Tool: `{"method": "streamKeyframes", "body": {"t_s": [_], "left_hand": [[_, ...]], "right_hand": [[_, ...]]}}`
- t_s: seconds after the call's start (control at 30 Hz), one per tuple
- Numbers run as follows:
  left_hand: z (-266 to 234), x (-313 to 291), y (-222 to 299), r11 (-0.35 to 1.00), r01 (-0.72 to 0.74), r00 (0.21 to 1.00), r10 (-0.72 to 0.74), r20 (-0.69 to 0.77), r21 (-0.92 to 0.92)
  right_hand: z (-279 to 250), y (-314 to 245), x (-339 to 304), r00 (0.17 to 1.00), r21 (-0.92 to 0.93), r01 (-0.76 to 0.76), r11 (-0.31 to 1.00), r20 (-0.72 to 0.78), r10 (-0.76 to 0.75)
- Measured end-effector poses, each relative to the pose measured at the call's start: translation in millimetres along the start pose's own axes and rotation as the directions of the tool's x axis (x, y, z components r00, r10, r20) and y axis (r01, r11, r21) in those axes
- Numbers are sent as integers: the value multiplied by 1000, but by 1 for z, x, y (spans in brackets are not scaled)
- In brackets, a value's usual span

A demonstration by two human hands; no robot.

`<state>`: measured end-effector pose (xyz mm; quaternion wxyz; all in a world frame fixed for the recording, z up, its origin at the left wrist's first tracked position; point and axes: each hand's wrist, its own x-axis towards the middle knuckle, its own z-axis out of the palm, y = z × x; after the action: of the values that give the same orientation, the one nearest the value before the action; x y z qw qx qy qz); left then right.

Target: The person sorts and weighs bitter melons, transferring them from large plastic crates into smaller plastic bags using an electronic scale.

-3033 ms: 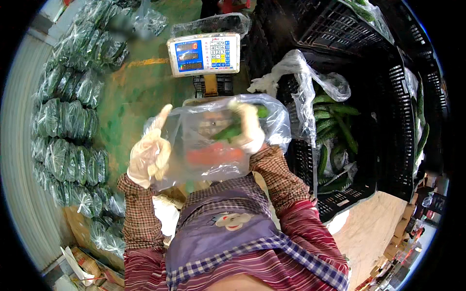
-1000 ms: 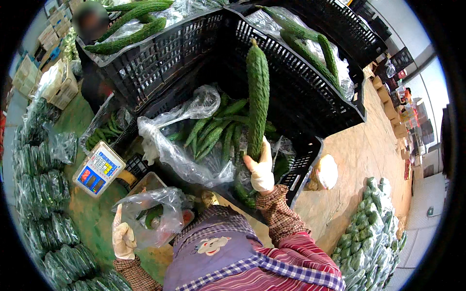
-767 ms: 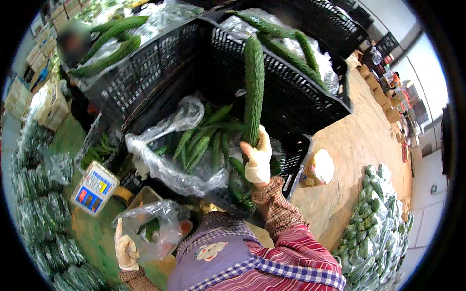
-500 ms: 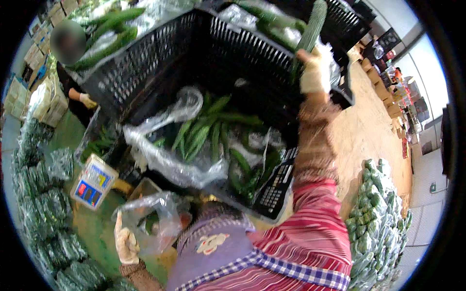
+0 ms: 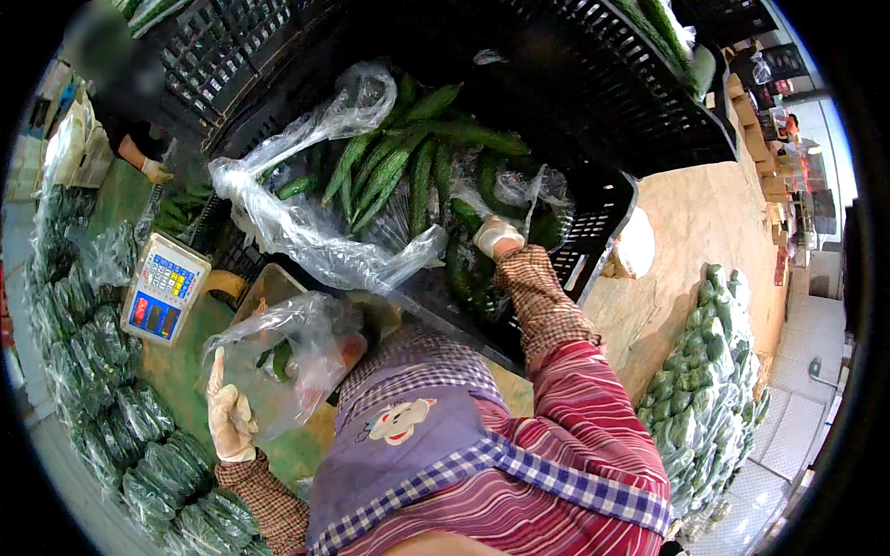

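Observation:
My left hand (image 5: 232, 422), in a pale glove, is at the lower left with the index finger raised against the rim of a clear plastic bag (image 5: 301, 324) and the other fingers curled. A green piece of vegetable shows through the bag. My right hand (image 5: 499, 236), also gloved, is down in the black crate (image 5: 593, 232), its fingers closed at the end of a dark green cucumber (image 5: 466, 216); the fingertips are partly hidden. Several long bumpy cucumbers (image 5: 380, 181) lie in the crate on a crumpled clear liner (image 5: 306, 227).
A scale (image 5: 167, 289) with a keypad and display stands left of the crate. Bagged green vegetables are piled at the left (image 5: 102, 352) and right (image 5: 700, 389). Another crate with cucumbers (image 5: 663, 37) is at the upper right. A co-worker's gloved hand (image 5: 158, 171) shows at upper left.
My right hand has let go of the long cucumber at the upper right and come down into the crate. My left hand stays at the bag. The view has tilted downward.

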<state>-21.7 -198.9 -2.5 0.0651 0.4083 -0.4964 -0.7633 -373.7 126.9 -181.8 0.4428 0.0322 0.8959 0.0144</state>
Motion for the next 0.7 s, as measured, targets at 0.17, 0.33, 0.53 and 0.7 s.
{"method": "streamKeyframes", "body": {"t_s": [0.17,0.33,0.53,0.7], "left_hand": [[-4,-1,0,1000,4,1000,-4,-6,18],[-15,-4,-4,1000,1,1000,0,-26,15],[-12,-2,-10,998,13,1000,-14,-23,-62],[-14,-16,-12,997,-6,993,-2,-115,-74]], "right_hand": [[37,13,33,981,108,-4,994,-191,24],[-43,-10,-12,700,226,507,832,-671,-244],[-81,-78,24,765,327,542,774,-574,-293],[-20,-124,41,879,673,164,722,-431,202]]}}
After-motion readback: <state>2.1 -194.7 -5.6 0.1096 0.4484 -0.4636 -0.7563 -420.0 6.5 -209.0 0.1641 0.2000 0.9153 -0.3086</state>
